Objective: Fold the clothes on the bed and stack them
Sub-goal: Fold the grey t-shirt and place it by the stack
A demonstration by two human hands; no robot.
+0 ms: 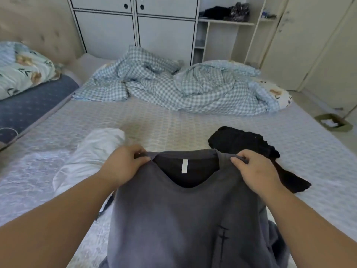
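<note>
A dark grey T-shirt [185,219] hangs in front of me over the near part of the bed [154,120], its neck opening and white label facing up. My left hand [123,165] pinches the left shoulder by the collar. My right hand [255,171] pinches the right shoulder. A small black cross-like print shows on the shirt's lower right. A white garment [90,157] lies crumpled on the bed to the left of the shirt. A black garment [251,149] lies rumpled to the right, partly hidden behind my right hand.
A crumpled blue-checked duvet [173,88] covers the far half of the bed. A floral folded quilt [21,70] sits on a blue mat at far left. White wardrobe doors [135,26] and open shelves stand behind. A dustpan [332,122] lies on the floor at right.
</note>
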